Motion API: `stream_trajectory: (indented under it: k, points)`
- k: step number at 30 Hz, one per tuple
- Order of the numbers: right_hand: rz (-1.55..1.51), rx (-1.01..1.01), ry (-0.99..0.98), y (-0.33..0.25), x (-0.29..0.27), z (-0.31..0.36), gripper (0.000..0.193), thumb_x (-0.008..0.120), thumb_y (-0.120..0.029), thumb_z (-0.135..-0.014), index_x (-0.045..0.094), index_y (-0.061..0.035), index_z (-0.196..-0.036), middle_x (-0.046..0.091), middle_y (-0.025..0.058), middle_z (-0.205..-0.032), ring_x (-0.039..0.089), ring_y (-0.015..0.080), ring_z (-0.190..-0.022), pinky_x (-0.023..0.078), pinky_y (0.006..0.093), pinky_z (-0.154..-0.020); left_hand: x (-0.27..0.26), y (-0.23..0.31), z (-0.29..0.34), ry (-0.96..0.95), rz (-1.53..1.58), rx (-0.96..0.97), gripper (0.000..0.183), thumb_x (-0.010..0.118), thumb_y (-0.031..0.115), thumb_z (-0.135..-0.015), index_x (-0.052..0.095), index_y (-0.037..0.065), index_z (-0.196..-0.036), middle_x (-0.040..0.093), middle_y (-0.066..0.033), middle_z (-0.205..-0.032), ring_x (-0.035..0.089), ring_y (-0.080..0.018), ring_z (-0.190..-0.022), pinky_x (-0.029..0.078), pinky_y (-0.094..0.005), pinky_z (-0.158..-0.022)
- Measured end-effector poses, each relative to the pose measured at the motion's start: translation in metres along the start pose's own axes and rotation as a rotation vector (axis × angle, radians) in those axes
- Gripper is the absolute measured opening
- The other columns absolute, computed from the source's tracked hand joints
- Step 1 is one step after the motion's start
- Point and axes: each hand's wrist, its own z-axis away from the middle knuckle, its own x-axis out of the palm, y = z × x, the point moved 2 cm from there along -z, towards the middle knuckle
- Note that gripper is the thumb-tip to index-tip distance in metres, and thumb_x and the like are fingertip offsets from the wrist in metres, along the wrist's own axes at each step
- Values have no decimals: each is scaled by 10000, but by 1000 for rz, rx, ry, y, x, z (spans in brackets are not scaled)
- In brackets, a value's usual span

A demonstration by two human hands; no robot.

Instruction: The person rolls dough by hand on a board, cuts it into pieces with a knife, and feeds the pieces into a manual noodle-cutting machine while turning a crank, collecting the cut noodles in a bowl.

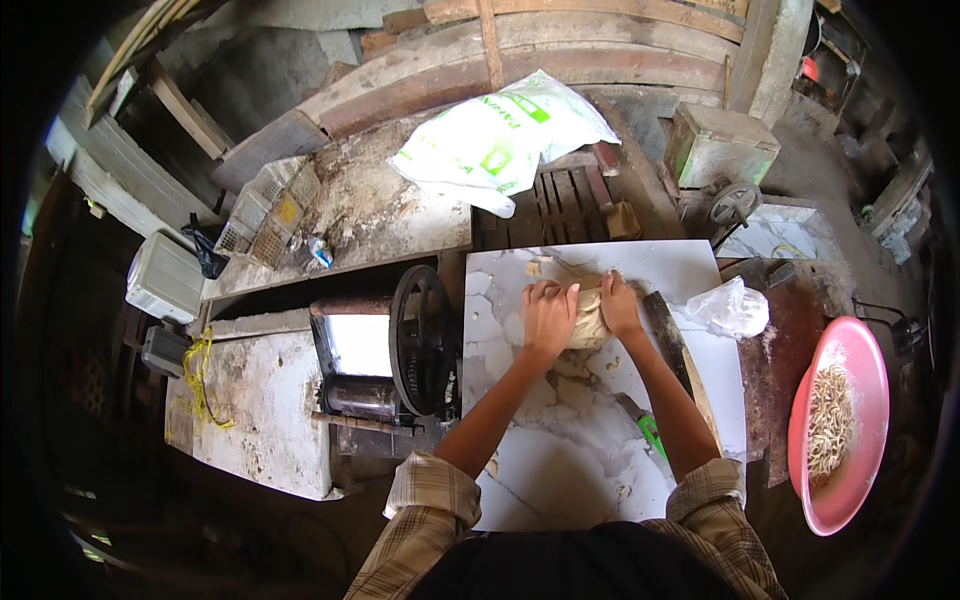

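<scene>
A pale lump of dough [587, 326] lies on the white marble-patterned tabletop [540, 475] before me. My left hand [549, 318] presses on its left side, with bent fingers at the far edge. On the dough's right side, my right hand [620, 304] grips it with fingers curled over the far end. Both hands are closed on the lump, and their fingertips are partly hidden. Dough crumbs are scattered over the surface. Nearer to me, beside my right forearm, lies a knife with a green handle [650, 434]. A long dark wooden bar [672, 340] lies right of that hand.
A roller machine with a large black wheel [418, 340] stands left. At right are a clear plastic bag [737, 306] and a pink basin [873, 385] holding floury strips. Behind lie a white sack [480, 150] and a plastic crate [268, 212].
</scene>
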Motion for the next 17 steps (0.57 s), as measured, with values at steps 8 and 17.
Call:
stream_trajectory:
  k: [8,17]
  points:
    - [-8,-24,-269,14,-23,-4,443,342,-368,-953,572,3,-878,614,251,-812,582,443,-771,447,516,-696,18,45,0,211,1,-89,300,429,245,-919,612,12,-873,633,-175,-908,590,-322,-855,443,-411,-816]
    - [104,180,-215,-16,-20,9,460,359,-421,-947,572,-65,-1148,612,256,-839,590,421,-784,474,472,-684,29,37,-20,149,-110,-123,298,417,245,-916,605,51,-790,653,-144,-788,610,-320,-728,486,-414,-695]
